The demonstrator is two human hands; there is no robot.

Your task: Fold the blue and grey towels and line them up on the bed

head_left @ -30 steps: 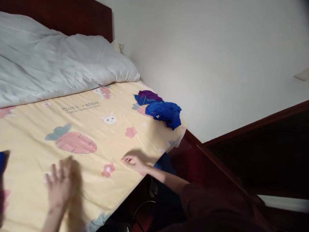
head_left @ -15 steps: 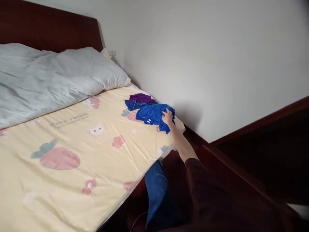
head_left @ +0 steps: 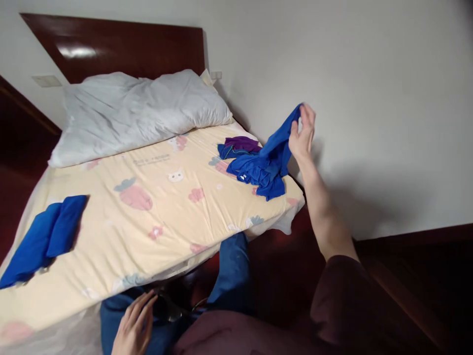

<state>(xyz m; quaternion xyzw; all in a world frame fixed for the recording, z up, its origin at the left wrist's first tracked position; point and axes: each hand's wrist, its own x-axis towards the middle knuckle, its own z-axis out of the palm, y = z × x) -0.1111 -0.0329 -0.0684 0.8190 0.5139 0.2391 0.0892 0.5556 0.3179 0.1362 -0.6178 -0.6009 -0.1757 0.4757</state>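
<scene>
My right hand [head_left: 303, 132] pinches one end of a blue garment [head_left: 271, 160] and holds it up above the bed's right corner. The rest of that garment hangs down and lies crumpled on the sheet, a small white label showing. Touching it on the far side is a purple and dark blue garment [head_left: 242, 144]. Low in the view, my left hand [head_left: 135, 320] is by my thigh in front of the bed's near edge, its fingers stretched out and holding nothing. Folded blue clothes [head_left: 51, 234] lie at the left side of the bed.
The bed has a yellow sheet with rabbit and strawberry prints [head_left: 173, 207]. A grey pillow [head_left: 148, 106] lies against the dark wooden headboard [head_left: 140, 49]. A white wall [head_left: 369, 113] stands close along the right side.
My right hand has lifted an end of the blue garment up and to the right off the bed. The view has swung left, bringing in my left hand and the folded blue clothes.
</scene>
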